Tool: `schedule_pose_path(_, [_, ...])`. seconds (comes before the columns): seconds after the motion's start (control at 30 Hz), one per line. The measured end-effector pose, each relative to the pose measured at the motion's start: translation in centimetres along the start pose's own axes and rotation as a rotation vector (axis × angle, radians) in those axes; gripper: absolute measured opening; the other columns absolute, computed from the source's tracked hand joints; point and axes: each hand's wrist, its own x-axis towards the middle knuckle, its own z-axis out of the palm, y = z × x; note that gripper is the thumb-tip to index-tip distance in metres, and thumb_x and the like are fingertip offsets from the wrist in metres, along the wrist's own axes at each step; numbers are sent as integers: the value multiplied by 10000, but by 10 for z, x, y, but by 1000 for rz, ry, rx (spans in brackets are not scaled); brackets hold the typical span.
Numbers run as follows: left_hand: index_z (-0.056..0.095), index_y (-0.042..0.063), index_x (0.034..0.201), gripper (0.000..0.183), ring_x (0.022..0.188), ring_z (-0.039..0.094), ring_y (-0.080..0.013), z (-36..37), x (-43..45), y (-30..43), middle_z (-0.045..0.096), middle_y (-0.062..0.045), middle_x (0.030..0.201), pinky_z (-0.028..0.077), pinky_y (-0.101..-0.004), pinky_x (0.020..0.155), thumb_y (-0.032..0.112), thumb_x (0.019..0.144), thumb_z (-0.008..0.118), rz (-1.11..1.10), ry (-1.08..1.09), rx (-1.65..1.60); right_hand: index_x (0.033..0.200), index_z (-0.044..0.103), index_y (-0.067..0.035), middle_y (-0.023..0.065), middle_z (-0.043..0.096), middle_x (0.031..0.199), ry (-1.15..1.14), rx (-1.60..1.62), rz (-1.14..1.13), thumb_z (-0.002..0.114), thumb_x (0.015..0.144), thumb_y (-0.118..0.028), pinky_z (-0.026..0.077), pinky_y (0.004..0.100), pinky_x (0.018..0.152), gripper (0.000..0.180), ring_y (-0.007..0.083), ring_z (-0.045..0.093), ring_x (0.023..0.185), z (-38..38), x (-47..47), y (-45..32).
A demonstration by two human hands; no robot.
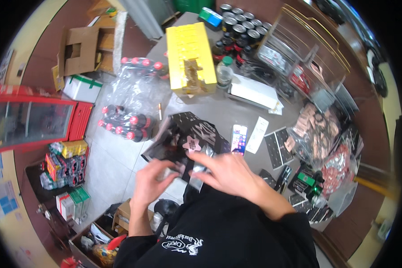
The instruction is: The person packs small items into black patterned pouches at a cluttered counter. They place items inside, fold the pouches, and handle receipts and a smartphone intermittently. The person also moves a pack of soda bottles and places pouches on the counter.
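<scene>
A black printed plastic bag (201, 129) with a pink star on it lies at the table's near edge, in front of my body. My right hand (226, 171) holds a small silver packet (198, 171) between thumb and fingers, over the bag's near side. To its left, my left hand (155, 177) pinches a small whitish piece (167, 173), blurred, beside the bag. A smartphone (239, 139) with a lit screen lies right of the bag, next to a paper slip (257, 135). A cigarette (160, 111) lies on the table beyond the bag's left side.
A yellow carton (191, 57), a green-capped bottle (225, 72) and a white box (253, 90) stand farther back. Shrink-wrapped cola bottles (130, 125) are at the left, drink cans (239, 30) behind. Pink packets in a clear bag (316, 134) and a clear organizer (301, 50) occupy the right.
</scene>
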Motion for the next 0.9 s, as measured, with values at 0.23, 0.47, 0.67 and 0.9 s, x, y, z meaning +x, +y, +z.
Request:
schedule_pose_path(0.23, [695,99,1191,405,930,714,-395,0,48,-74,712,-136,1101,574,-469,784,217,830,836,-117,31,589,1240,633,-112,137,700,705,-14,-254,58,693,957,-233,564,493,554,314,395,712,636,79,-42,44])
schedule_pose_path(0.47, [757,16,1084,308,891,730,-461,-42,96,-131,744,-266,915,560,-538,785,195,834,778,-193,248,355,1154,591,2,191,716,771,350,-303,-17,563,977,-127,596,498,627,221,375,740,709,58,21,53])
schedule_pose_path(0.67, [743,32,1120,339,984,702,-479,-50,120,-153,742,-255,1014,546,-549,864,242,862,807,-287,310,507,1371,584,-31,200,713,861,437,-236,-65,591,991,-155,603,485,651,400,370,743,749,46,82,47])
schedule_pose_path(0.9, [672,0,1203,449,954,652,-227,-50,37,-32,662,-81,1070,533,-397,845,171,835,865,-158,611,4,1478,580,-130,152,765,1083,601,437,283,659,1016,-171,614,387,867,471,288,771,982,83,-70,124])
